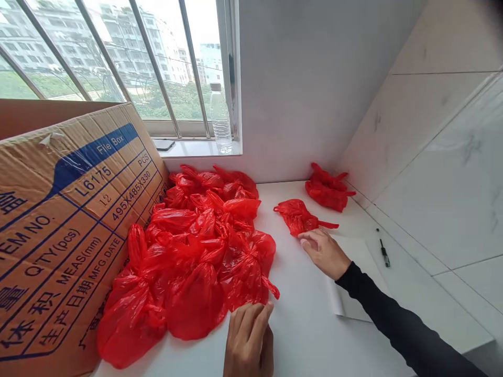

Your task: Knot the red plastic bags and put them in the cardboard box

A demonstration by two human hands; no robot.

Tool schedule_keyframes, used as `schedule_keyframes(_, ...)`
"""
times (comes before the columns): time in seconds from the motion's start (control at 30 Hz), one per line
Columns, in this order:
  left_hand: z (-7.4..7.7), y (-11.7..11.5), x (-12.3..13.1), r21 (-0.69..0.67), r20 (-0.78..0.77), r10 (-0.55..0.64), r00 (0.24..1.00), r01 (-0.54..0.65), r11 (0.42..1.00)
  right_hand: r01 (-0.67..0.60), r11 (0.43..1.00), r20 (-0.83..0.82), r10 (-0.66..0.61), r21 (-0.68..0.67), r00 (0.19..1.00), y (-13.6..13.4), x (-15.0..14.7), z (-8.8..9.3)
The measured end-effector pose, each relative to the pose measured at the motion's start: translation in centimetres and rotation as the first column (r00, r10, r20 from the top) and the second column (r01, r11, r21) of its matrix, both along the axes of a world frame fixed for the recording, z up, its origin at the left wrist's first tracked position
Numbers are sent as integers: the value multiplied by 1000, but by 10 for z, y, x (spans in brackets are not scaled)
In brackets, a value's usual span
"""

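Red bags (pixel 188 262) lie heaped on the white counter (pixel 306 324) against the cardboard box (pixel 66 230); our left hand (pixel 249 340), fingers loosely curled and gripping nothing, touches the heap's near edge. Our right hand (pixel 324 251) rests open, fingertips on a lone knotted bag (pixel 298 215) right of the heap; we judge sorting underway, the next move calling for a firm pinch.

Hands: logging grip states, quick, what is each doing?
Left hand: open, fingertips at the pile of red bags.
Right hand: open, touching a single red bag.

The left hand (pixel 249 337) lies low and near, fingers together pointing forward, while the black-sleeved right arm stretches out, its right hand (pixel 323 252) flat, palm down.
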State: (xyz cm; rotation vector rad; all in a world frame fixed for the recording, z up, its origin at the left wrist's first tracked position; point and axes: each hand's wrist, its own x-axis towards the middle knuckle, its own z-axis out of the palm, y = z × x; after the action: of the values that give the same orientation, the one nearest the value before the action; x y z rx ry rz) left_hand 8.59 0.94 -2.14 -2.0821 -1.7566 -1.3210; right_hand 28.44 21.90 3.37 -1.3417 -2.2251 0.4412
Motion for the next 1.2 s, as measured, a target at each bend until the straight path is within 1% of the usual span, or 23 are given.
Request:
schedule_keyframes(0.03,0,0,0,-3,5,-11,1000,11,1000,-14,1000,-7,14,-9,1000,-5,0,1)
schedule_keyframes(0.1,1,-1,1,-4,17,-21,1000,21,1000,-12,1000,-26,12,-1,1000,-6,-1,0)
schedule_keyframes(0.17,1,-2,3,1,24,-16,1000,16,1000,25,999,-45,-23,37,999,3,-2,-6)
schedule_keyframes(0.27,1,-2,7,11,33,15,999,-16,1000,71,994,-53,-66,82,996,24,-7,-22)
schedule_keyframes(0.37,-1,-1,11,21,50,42,998,-43,999,82,994,-36,-80,75,996,40,-14,-35)
schedule_keyframes(0.43,-3,-1,12,29,65,53,997,-55,998,80,995,-28,-78,54,997,45,-18,-39)
schedule_keyframes(0.53,-3,0,14,37,86,60,995,-63,997,70,997,-50,-69,18,996,45,-19,-33)
schedule_keyframes(0.63,-4,0,16,42,106,67,992,-72,997,91,996,-115,-92,-8,989,37,-16,-16)
schedule_keyframes(0.73,-4,1,16,46,127,73,989,-80,996,123,991,-202,-129,-42,971,22,-8,7)
schedule_keyframes(0.83,-3,1,17,51,149,74,986,-83,995,159,982,-265,-182,-106,947,1,3,28)
schedule_keyframes(0.93,4,-3,22,39,205,82,975,-92,995,158,967,-289,-212,-199,934,-29,14,39)
schedule_keyframes(1.0,14,-9,30,25,283,82,956,-93,995,107,948,-341,-211,-300,916,-57,17,41)
schedule_keyframes(1.07,28,-18,38,-18,366,87,926,-87,996,8,908,-411,-197,-419,890,-90,17,42)
schedule_keyframes(1.1,35,-22,41,-63,392,97,915,-78,995,-61,876,-437,-178,-479,881,-107,15,43)
schedule_keyframes(1.13,42,-26,44,-121,402,114,909,-71,990,-141,832,-451,-142,-537,881,-122,13,45)
schedule_keyframes(1.2,51,-33,44,-237,370,143,918,-56,970,-301,710,-466,-43,-637,884,-145,10,49)
